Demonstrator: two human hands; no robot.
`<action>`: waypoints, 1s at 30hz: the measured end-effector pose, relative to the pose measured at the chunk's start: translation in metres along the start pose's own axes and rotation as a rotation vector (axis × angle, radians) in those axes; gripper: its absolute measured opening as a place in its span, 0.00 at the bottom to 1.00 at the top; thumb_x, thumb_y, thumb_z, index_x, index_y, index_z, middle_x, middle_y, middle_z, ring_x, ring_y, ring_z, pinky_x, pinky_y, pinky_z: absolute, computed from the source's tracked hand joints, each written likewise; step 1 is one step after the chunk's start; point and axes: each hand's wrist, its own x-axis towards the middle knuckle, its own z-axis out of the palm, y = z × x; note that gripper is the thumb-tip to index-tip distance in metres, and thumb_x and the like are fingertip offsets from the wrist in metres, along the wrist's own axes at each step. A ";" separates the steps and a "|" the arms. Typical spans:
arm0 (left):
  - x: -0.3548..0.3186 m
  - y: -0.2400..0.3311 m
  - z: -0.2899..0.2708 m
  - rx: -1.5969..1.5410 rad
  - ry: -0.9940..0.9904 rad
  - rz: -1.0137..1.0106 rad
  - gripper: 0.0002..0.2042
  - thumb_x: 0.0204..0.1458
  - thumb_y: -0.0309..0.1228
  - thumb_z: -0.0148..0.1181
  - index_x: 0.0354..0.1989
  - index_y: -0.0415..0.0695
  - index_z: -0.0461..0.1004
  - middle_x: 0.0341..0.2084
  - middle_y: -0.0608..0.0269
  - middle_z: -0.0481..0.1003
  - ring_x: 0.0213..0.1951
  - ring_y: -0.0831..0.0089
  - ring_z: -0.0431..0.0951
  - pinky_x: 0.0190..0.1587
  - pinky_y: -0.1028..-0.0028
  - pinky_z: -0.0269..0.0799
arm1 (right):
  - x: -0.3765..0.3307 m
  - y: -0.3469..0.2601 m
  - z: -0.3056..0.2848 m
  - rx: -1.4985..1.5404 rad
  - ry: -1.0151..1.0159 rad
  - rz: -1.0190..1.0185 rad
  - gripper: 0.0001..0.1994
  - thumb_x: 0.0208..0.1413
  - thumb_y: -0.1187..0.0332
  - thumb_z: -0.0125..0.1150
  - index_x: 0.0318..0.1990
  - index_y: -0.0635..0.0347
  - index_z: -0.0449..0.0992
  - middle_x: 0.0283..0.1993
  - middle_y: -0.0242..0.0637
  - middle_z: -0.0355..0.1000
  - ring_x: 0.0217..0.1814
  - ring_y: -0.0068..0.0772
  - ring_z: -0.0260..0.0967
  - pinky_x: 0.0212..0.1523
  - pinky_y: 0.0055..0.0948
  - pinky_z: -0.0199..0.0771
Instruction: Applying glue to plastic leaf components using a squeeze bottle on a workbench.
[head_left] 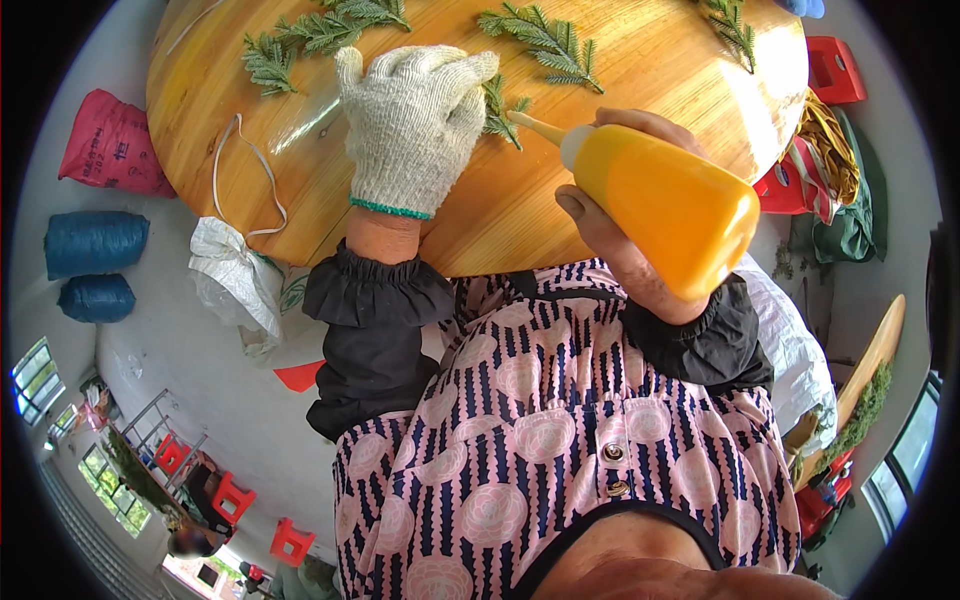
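Note:
My left hand [415, 125] wears an off-white knitted glove with a green cuff edge. Its fingers are curled closed at a small green fir sprig [499, 112], which sticks out on the glove's right side; the sprig's other end is hidden. My bare right hand [620, 240] is wrapped around a yellow-orange squeeze bottle [665, 200]. The bottle is tilted, and its thin nozzle [532, 126] points left, with the tip at or very close to the sprig. Both hands are over the wooden table [310, 190].
More fir sprigs [550, 45] lie on the far part of the table. A white cord [262, 160] hangs over its left edge by a white sack [235, 275]. Pink [115, 145] and blue bundles [95, 243] stand left, red stools [835, 70] right. A person [190, 540] is at far lower left.

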 end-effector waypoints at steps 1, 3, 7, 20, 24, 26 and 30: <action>0.000 0.000 0.000 -0.001 0.007 0.002 0.14 0.53 0.36 0.66 0.48 0.62 0.84 0.44 0.70 0.81 0.50 0.61 0.77 0.67 0.39 0.52 | 0.001 0.002 0.001 -0.043 -0.010 -0.060 0.18 0.40 0.64 0.79 0.42 0.55 0.83 0.52 0.44 0.77 0.51 0.50 0.75 0.50 0.43 0.78; 0.000 0.000 0.000 0.000 0.014 0.001 0.13 0.53 0.36 0.66 0.48 0.62 0.84 0.44 0.70 0.81 0.50 0.61 0.77 0.67 0.38 0.52 | 0.003 0.006 0.003 -0.084 -0.023 -0.121 0.19 0.41 0.64 0.79 0.42 0.55 0.83 0.52 0.44 0.77 0.52 0.50 0.75 0.50 0.43 0.79; 0.000 0.000 0.000 0.008 0.012 0.003 0.13 0.53 0.36 0.66 0.48 0.62 0.84 0.44 0.70 0.81 0.50 0.61 0.77 0.67 0.39 0.52 | 0.003 0.008 0.005 -0.126 -0.051 -0.128 0.19 0.41 0.63 0.79 0.43 0.55 0.84 0.52 0.44 0.77 0.52 0.50 0.75 0.51 0.42 0.79; 0.001 0.001 0.000 0.018 0.006 0.002 0.14 0.53 0.36 0.67 0.48 0.62 0.84 0.45 0.70 0.81 0.51 0.62 0.77 0.68 0.39 0.52 | 0.006 -0.006 -0.006 -0.068 -0.094 -0.024 0.14 0.42 0.74 0.76 0.39 0.64 0.83 0.53 0.49 0.77 0.52 0.46 0.76 0.50 0.37 0.79; 0.000 0.000 0.001 0.002 -0.007 -0.002 0.14 0.53 0.36 0.67 0.48 0.61 0.84 0.45 0.70 0.81 0.51 0.63 0.76 0.68 0.39 0.52 | 0.002 -0.003 -0.007 -0.102 -0.099 -0.014 0.14 0.42 0.74 0.76 0.39 0.64 0.83 0.52 0.49 0.77 0.51 0.46 0.76 0.50 0.37 0.79; 0.000 0.000 0.001 0.019 0.006 -0.001 0.14 0.53 0.36 0.67 0.48 0.61 0.84 0.45 0.70 0.81 0.52 0.63 0.76 0.68 0.40 0.52 | 0.001 0.001 -0.004 -0.084 -0.032 -0.110 0.17 0.41 0.67 0.77 0.41 0.57 0.83 0.51 0.45 0.77 0.50 0.49 0.75 0.48 0.43 0.78; 0.002 0.001 0.000 0.011 0.003 -0.001 0.14 0.53 0.35 0.67 0.48 0.61 0.85 0.45 0.71 0.81 0.52 0.64 0.76 0.68 0.40 0.52 | -0.002 0.005 -0.002 -0.047 -0.007 -0.090 0.17 0.41 0.64 0.78 0.41 0.54 0.83 0.50 0.44 0.77 0.50 0.50 0.74 0.48 0.44 0.77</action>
